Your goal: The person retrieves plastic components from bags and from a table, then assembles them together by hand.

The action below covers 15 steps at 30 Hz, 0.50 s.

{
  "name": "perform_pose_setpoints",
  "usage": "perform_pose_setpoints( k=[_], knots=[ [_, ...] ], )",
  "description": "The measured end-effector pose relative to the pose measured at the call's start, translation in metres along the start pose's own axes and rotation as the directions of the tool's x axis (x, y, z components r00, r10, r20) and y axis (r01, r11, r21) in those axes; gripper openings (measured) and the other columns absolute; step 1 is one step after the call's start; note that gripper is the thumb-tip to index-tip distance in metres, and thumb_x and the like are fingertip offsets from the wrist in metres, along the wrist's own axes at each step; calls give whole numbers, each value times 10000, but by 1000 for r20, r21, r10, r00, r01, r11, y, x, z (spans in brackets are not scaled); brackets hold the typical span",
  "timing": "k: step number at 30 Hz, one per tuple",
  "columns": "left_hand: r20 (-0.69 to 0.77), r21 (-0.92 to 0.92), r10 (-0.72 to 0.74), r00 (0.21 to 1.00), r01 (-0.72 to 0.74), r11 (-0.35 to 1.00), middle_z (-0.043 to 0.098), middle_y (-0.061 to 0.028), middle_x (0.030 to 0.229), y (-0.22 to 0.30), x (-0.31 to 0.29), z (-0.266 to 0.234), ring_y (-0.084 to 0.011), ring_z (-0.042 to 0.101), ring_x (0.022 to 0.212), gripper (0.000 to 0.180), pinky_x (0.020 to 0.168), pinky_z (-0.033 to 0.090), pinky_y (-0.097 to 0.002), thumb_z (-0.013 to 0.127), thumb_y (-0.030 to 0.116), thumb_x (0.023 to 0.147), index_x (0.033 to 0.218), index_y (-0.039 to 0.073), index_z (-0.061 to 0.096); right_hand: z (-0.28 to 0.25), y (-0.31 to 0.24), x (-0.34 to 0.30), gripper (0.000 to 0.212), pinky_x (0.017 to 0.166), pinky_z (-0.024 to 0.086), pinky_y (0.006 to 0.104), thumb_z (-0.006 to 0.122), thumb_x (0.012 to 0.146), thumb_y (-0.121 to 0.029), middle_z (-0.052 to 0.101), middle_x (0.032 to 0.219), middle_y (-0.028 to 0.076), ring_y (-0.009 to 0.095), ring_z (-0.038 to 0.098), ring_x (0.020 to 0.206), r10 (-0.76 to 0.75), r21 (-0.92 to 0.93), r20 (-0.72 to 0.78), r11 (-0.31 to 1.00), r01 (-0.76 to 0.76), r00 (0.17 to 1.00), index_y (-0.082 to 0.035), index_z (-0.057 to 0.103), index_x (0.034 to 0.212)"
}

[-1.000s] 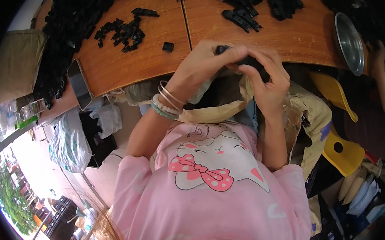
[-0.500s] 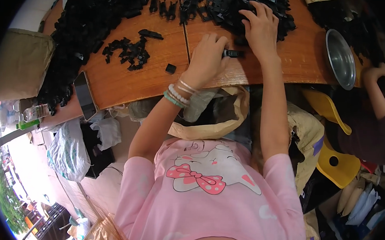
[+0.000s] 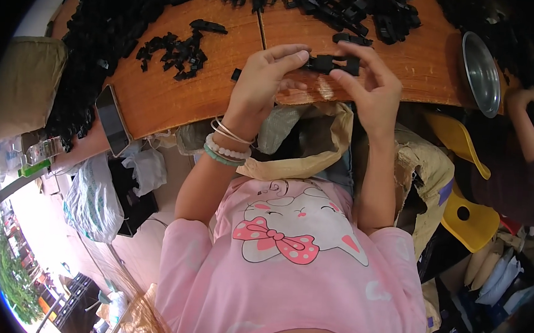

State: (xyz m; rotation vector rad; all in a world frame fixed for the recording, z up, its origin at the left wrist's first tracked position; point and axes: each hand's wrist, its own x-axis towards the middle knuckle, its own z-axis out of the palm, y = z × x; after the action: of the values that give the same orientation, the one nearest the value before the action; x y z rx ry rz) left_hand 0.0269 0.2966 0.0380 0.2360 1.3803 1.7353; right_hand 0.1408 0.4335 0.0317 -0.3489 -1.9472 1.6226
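A wood-grain counter [image 3: 173, 95] with a dark seam crosses the upper view, its near edge curved by the lens. Black plastic parts cover it: a large heap [image 3: 103, 31] on the left, a small scatter [image 3: 179, 55] nearer the middle, and a pile [image 3: 334, 7] at the far side. A flat dark-faced device [image 3: 113, 120] lies at the left edge. To the right are a yellow chair [image 3: 470, 221] and another person's arm [image 3: 525, 132].

A shiny metal bowl [image 3: 481, 70] sits tilted near the counter's right end. Below the near edge, a brown paper sack [image 3: 307, 166] gapes open; its contents are too dark to tell. A white plastic bag [image 3: 94, 207] hangs at left.

Above the near edge, between both hands, is a black clip-like part [image 3: 330, 64], elongated, with a forked right end. The left hand [image 3: 260, 82] pinches its left end; the right hand's [image 3: 374, 96] grip closes thumb and forefinger around the forked end.
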Motion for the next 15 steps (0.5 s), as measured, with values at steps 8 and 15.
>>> perform_pose_setpoints(
  k=[8, 15],
  knots=[
    [47, -236, -80, 996, 89, 968, 651, -80, 934, -1, -14, 15, -155, 644, 826, 280, 710, 504, -238, 643, 151, 856, 1057, -41, 611, 1, -6, -11, 320, 749, 479, 314, 709, 672, 31, 607, 953, 81, 223, 580, 895, -254, -342, 58, 904, 259, 965, -32, 677, 984],
    [226, -51, -113, 968, 128, 991, 656, -54, 836, 4, -18, 20, -116, 621, 766, 232, 685, 488, -226, 699, 178, 814, 928, -20, 662, 0, -27, -26, 330, 743, 478, 317, 700, 654, 31, 626, 945, 99, 250, 584, 867, -241, -352, 11, 907, 229, 970, -12, 667, 979]
  ],
)
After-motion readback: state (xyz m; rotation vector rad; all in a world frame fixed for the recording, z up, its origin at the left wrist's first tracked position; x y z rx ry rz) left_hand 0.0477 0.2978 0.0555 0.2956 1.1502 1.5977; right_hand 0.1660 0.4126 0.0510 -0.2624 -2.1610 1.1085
